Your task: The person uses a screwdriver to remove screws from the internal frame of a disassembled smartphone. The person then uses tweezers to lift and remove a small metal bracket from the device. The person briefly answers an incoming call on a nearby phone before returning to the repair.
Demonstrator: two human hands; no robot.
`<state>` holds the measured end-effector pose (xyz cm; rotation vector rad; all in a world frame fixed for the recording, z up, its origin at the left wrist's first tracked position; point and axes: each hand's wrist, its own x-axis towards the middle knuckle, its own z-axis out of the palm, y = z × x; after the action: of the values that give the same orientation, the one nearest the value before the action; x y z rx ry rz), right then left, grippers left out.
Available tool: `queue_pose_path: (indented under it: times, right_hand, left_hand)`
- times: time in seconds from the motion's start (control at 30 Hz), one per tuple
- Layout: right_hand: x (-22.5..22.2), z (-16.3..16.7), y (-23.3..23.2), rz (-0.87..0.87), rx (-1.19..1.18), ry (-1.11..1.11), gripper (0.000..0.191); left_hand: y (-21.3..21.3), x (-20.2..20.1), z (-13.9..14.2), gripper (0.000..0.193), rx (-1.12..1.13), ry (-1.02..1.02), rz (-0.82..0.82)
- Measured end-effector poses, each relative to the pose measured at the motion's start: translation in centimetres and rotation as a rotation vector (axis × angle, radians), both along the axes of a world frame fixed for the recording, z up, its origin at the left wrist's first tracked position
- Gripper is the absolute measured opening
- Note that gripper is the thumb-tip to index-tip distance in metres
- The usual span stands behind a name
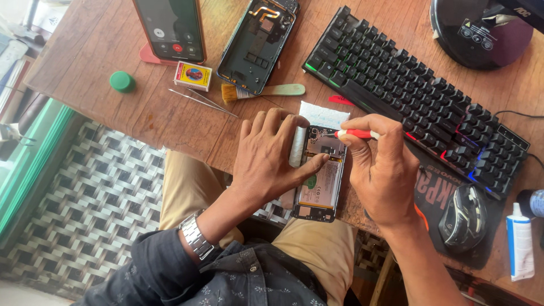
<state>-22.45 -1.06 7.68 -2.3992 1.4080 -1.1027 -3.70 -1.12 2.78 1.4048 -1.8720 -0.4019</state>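
An opened phone (324,181) lies face down at the near edge of the wooden table (102,51), its battery and circuit board exposed. My left hand (266,158) lies flat over its left side, thumb pressing on the board. In my right hand (381,167) is a red-and-white screwdriver (356,134), its tip on the upper part of the board. A white cloth (323,116) lies under the phone's top end.
A removed phone back cover (256,48) lies further back, beside a standing phone (170,28) with a lit screen. A small brush (266,90), tweezers (204,102), a matchbox (192,75) and a green cap (122,81) sit nearby. A keyboard (413,96), mouse (463,218) and white tube (520,241) are right.
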Motion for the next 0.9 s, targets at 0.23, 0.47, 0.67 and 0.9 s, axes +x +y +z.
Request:
queue_pose_path:
  times: [0.23, 0.47, 0.67, 0.9]
  right_hand:
    - [0.7, 3.4, -0.6, 0.010, 0.076, 0.184, 0.019]
    - [1.8, 6.6, -1.9, -0.039, 0.353, 0.604, 0.029]
    - [2.5, 8.1, -3.8, 0.343, 0.177, 0.570, 0.014]
    - [2.6, 8.7, -4.0, -0.123, 0.625, 1.128, 0.039]
  left_hand:
    - [0.0, 0.0, -0.2, 0.058, 0.003, -0.001, -0.001]
    - [0.1, 0.0, -0.5, 0.059, -0.019, -0.011, -0.009]
    - [0.3, 0.1, -0.5, 0.060, -0.005, -0.020, -0.013]
    - [0.2, 0.1, -0.6, 0.058, -0.003, -0.018, -0.016]
